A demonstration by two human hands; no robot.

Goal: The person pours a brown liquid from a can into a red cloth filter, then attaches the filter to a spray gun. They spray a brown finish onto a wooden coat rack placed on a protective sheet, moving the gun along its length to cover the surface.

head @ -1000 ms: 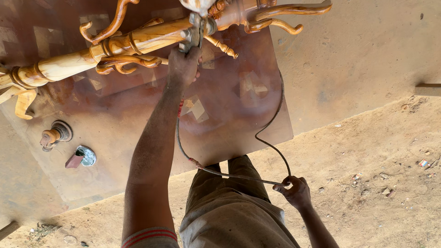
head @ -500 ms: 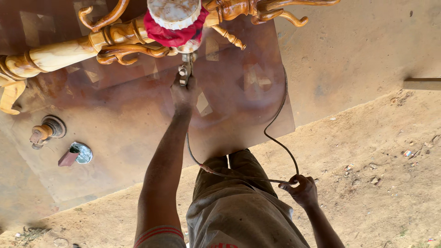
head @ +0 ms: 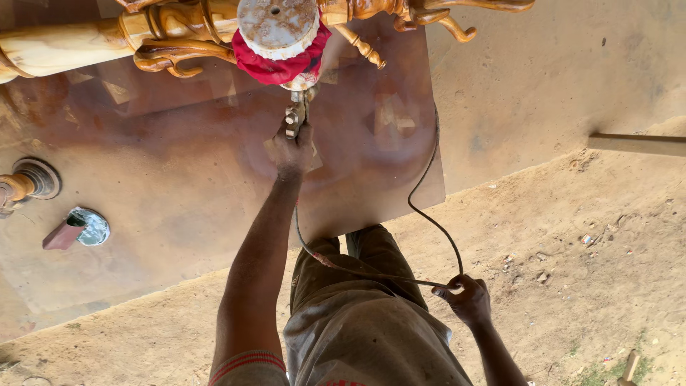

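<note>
My left hand (head: pixel 291 148) is stretched out ahead and grips a metal spray gun (head: pixel 296 109). The gun's round cup (head: pixel 275 25) is wrapped in a red cloth (head: pixel 282 66). The gun points at a carved, glossy wooden post (head: pixel 78 46) with curled arms, which lies across the top of a brown board (head: pixel 179 186). My right hand (head: pixel 468 300) is low beside my hip, closed on the thin black hose (head: pixel 427 214) that loops back to the gun.
A small turned wooden piece (head: pixel 27 182) and a round tin with a reddish block (head: pixel 77 227) lie at the board's left. A wooden strip (head: pixel 636 143) lies on the ground at right. Sandy ground (head: pixel 572 271) surrounds my legs.
The spray gun and my left hand have drawn back from the carved post toward me, and the cup with the red cloth has come into view. My right hand keeps the hose.
</note>
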